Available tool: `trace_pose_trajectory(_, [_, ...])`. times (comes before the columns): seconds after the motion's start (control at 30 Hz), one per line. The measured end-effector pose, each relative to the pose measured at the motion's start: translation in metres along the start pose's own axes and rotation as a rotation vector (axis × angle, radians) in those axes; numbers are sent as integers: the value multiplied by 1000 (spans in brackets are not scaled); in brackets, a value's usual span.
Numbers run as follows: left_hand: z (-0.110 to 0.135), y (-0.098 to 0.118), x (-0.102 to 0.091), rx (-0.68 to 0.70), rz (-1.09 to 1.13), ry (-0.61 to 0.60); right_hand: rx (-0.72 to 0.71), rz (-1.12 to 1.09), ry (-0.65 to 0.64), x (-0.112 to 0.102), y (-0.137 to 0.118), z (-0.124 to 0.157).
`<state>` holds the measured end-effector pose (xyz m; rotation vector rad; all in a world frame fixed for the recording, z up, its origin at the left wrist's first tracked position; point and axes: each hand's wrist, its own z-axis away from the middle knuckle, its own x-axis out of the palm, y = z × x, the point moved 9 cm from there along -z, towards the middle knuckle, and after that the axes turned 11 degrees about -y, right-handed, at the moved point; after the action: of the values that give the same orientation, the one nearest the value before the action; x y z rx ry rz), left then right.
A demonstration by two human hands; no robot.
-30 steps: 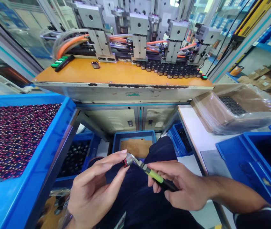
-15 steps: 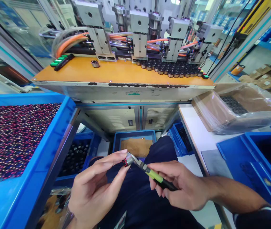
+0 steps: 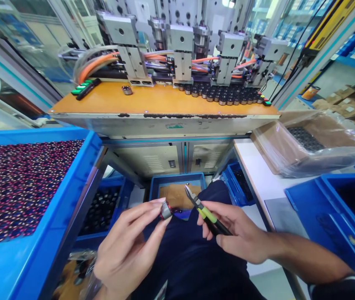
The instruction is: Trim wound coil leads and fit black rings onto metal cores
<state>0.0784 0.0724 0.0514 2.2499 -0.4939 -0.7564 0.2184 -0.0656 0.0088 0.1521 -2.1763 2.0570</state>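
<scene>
My left hand pinches a small motor stator between the thumb and fingers. The stator has a grey metal ring, with red bits showing at its edge. In my right hand are cutting pliers with green and black handles. Their jaws point up and left, apart from the stator, and look slightly parted. Both hands are above my lap. Below and beyond them a blue bin with a brown cardboard bottom stands on the floor.
Many red-and-copper wound parts fill a blue tray at left. Ahead, an orange machine shelf bears dark-topped metal cylinders under metal fixtures. At right are a plastic-lined carton and blue bins. Another blue bin holds black parts.
The pliers' jaws have come away from the stator, up and right. The stator has turned in my left fingers, its grey side now facing more toward me. The view has shifted slightly.
</scene>
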Motion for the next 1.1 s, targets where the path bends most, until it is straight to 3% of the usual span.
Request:
trace_pose_trajectory(0.1, [-2, 14, -1, 115, -106, 1, -5, -8, 24, -3, 2, 2])
trace_pose_trajectory(0.4, [-3, 13, -4, 169, -91, 49, 8, -3, 38, -4, 6, -1])
trace_pose_trajectory(0.47, [-3, -3, -7, 63, 9, 70, 35, 74, 40, -6, 5, -6])
trace_pose_trajectory(0.53, [-2, -32, -8, -146, 189, 94, 43, 283, 16, -9, -7, -16])
trace_pose_trajectory(0.67, [13, -93, 11, -671, 720, 120, -65, 904, 51, -27, -66, -55])
trace_pose_trajectory(0.73, [22, -102, 23, -847, 891, 128, -92, 1174, 149, -47, -99, -91])
trace_pose_trajectory(0.8, [29, -101, 23, -911, 938, 164, -27, 1456, 262, -73, -124, -137])
trace_pose_trajectory(0.9, [39, -94, 3, -876, 870, 257, 48, 1568, 367, -111, -142, -210])
trace_pose_trajectory(0.97, [52, -95, -22, -883, 781, 306, 89, 1597, 388, -128, -142, -250])
trace_pose_trajectory(1.1, [85, -111, -103, -985, 610, 419, 117, 1630, 406, -141, -131, -293])
